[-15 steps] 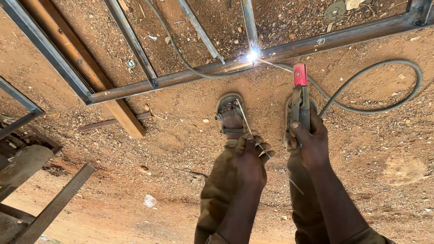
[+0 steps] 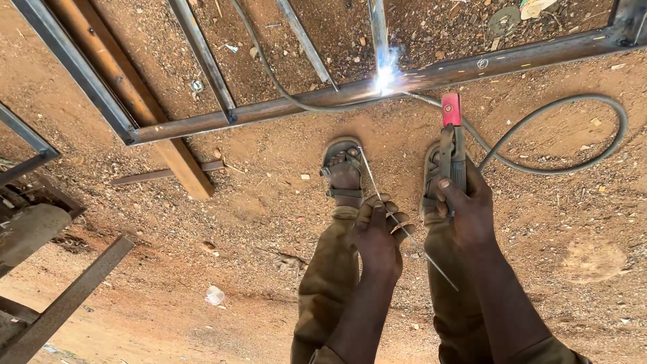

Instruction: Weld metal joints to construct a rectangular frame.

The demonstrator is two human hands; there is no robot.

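Gripping the handle of an electrode holder (image 2: pixel 453 156), the right hand (image 2: pixel 468 210) has its fingers wrapped tight around the grey body, thumb laid up along its side. The holder points away from the person, its red tip uppermost in the view and aimed toward the steel frame. The left hand (image 2: pixel 379 232) is pinched closed around a bundle of thin welding rods (image 2: pixel 397 219), which run slantwise through the fingers: one end reaches up over the left sandal, the other pokes out down and to the right, past the right wrist.

Both hands hang above the person's legs in olive-brown trousers. A sandalled foot (image 2: pixel 344 172) shows above the left hand; the other foot is mostly hidden behind the holder. A grey cable (image 2: pixel 579 165) leaves the holder's far end, loops wide over the dirt to the right and curls back toward the frame.

Beyond the feet lies a rectangular steel frame (image 2: pixel 269 108) of square tubing, with several cross bars running away from the near rail. A bright white-blue welding glare (image 2: pixel 385 75) burns where one cross bar meets that rail. A wooden plank (image 2: pixel 145 114) lies under the frame's left corner. The ground (image 2: pixel 256 202) is reddish, gravelly dirt; a flat steel bar (image 2: pixel 74 296) and other metal pieces sit at the left edge.
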